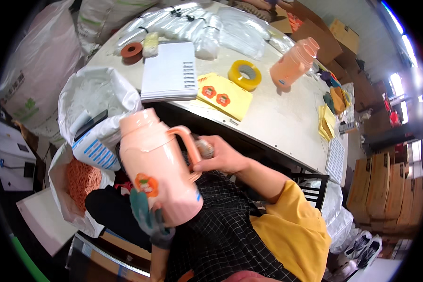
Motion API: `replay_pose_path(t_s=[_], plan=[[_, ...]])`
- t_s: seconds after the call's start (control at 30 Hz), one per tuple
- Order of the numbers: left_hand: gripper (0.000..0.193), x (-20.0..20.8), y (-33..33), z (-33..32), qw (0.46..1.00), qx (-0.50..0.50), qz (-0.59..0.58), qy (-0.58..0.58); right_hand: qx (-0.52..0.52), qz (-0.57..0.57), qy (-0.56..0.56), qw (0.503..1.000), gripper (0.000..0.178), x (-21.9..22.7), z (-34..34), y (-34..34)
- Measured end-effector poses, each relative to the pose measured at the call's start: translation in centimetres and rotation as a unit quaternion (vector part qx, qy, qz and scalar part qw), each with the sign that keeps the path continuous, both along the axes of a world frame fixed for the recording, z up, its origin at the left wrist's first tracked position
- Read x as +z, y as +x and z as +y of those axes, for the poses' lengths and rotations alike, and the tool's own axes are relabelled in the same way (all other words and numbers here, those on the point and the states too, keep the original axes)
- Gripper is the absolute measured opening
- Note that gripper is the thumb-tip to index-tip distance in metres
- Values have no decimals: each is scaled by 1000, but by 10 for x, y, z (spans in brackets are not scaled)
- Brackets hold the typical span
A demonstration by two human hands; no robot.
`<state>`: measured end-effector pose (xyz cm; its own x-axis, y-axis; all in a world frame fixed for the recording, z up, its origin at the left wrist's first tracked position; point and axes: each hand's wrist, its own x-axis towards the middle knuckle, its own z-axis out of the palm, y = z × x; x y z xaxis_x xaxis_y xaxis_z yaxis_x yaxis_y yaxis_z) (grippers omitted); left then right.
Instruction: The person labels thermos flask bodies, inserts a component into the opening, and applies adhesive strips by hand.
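Note:
A glossy pink vacuum jug [160, 162] with no lid on its neck tilts over my lap, in front of the table edge. My bare right hand [223, 156] grips its handle [189, 145]. Some small brownish thing [205, 148], too unclear to name, shows by those fingers. In a green and grey glove, my left hand [148, 218] holds the jug's lower left side, next to an orange flower sticker [146, 185]. On the table, a second pink jug [289, 70] stands upright at the far right.
The pale table [277, 117] carries a stack of white sheets [169, 70], yellow sticker sheets [225, 98], a yellow tape roll [245, 75], a brown roll [132, 52] and clear plastic bags [239, 30]. Left of me sit a white sack [122, 89] and orange shredded filler [83, 181]. Cartons [380, 185] stand right.

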<state>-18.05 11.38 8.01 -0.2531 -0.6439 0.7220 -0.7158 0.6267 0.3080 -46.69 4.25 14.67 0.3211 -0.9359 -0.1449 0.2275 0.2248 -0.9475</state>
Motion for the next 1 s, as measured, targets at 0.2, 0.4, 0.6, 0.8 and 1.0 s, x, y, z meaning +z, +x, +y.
replay_pose_path(t_s=[0.2,0.4,0.6,0.8,1.0], plan=[[76,33,-65,-33,984,-124,37,121,-328,218,-152,906,35,53,41,-79],[78,-16,-65,-15,952,-135,9,273,-592,556,-195,549,41,-45,39,-227],[74,-32,-56,-11,929,-112,-17,352,-637,561,-189,494,54,-86,-16,-299],[67,-42,-56,-13,923,-114,-54,364,-566,556,-76,604,64,-74,-90,-354],[57,-42,-54,-19,920,-94,-39,378,-658,521,65,540,62,-93,-106,-312]])
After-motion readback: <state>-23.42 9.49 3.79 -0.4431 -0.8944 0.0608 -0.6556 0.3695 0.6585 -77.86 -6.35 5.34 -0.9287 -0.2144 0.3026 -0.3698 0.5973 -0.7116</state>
